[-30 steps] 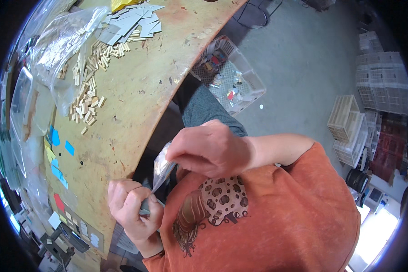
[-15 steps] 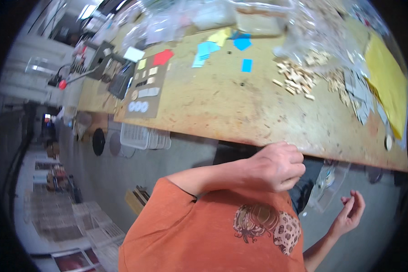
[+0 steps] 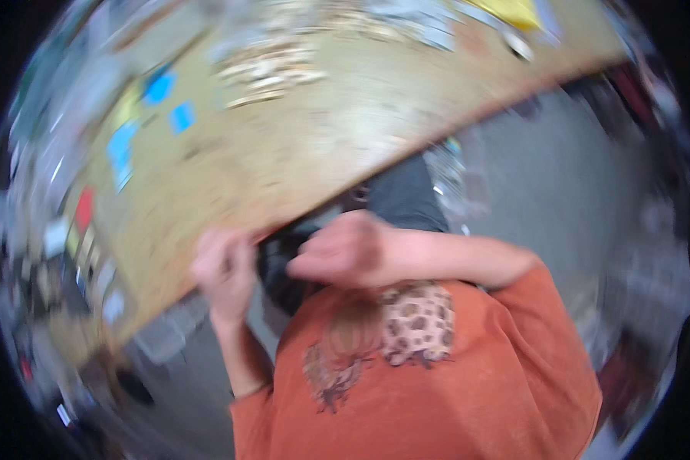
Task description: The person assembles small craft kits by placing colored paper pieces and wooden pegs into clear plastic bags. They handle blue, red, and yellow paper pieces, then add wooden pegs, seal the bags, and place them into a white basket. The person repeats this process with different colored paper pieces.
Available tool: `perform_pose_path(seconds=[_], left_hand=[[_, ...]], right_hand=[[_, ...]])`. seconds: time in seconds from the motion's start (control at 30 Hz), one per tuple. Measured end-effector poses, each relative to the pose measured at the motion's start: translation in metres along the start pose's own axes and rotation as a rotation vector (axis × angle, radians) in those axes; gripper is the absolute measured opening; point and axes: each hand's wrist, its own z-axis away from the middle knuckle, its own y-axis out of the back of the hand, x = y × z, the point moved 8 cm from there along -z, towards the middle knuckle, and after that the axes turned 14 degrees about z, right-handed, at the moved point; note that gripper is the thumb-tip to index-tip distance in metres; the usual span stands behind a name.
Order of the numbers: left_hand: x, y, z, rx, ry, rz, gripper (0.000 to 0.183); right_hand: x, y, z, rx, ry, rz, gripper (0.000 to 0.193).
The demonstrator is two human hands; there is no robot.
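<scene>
Counter (image 3: 284, 149) is blurred, its far side cut off; left hand (image 3: 226, 268) and right hand (image 3: 339, 249) show curled fingers, anything held indiscernible.

1 head-worn fisheye looks down over the table (image 3: 284, 161).

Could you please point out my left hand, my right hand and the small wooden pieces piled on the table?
Left hand (image 3: 226, 268): head view, middle of the blurred hand.
Right hand (image 3: 337, 251): head view, middle of the hand.
Wooden pieces (image 3: 272, 70): head view, around the pile's middle.
</scene>
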Motion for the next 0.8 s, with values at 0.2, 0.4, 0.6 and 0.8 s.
perform_pose_path(seconds=[0.2,0.4,0.6,0.8], left_hand=[[0.011,-0.003,-0.002,0.005,-0.131,-0.103,0.014],[-0.001,-0.012,0.005,0.083,-0.215,-0.184,0.015],[0.000,-0.016,0.008,0.157,-0.274,-0.238,0.020],[0.006,-0.022,0.009,0.175,-0.324,-0.355,0.021]], right_hand=[[0.001,-0.056,0.030,-0.083,-0.217,-0.167,0.008],[0.040,-0.082,0.090,-0.121,-0.424,-0.271,0.015],[0.052,-0.091,0.104,-0.133,-0.485,-0.346,0.016],[0.059,-0.088,0.125,-0.138,-0.538,-0.304,0.015]])
